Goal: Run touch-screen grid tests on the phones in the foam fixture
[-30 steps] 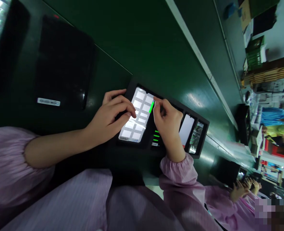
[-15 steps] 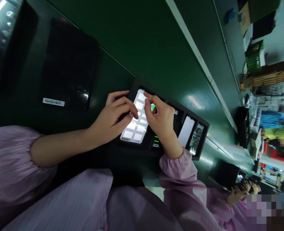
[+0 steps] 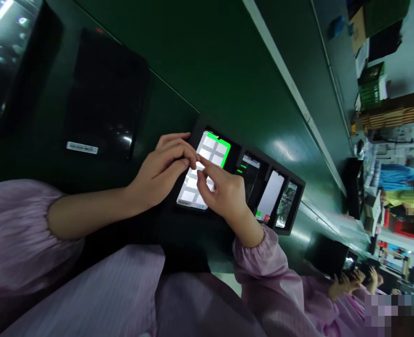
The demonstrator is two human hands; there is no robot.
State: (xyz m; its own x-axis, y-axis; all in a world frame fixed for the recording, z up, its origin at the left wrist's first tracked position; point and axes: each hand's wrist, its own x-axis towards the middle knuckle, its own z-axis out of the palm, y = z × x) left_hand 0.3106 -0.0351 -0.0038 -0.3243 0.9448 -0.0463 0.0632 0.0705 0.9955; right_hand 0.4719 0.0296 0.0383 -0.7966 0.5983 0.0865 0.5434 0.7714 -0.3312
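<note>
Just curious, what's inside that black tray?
Four phone-like panels: a lit one, partly covered by the left hand and right hand; a dark one, a pale one, a shiny one.

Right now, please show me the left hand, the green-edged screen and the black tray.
left hand [image 3: 159,175]: head view, back of hand.
green-edged screen [image 3: 214,147]: head view, its upper part.
black tray [image 3: 297,206]: head view, its end rim.

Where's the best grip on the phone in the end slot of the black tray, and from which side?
Pinch the phone by its two long edges with the fingers, coming straight down from above. It lies flat, screen up, in a close-fitting recess of the black tray, so the long sides look likeliest, though little room shows around it. The left hand and right hand are over it.
</note>
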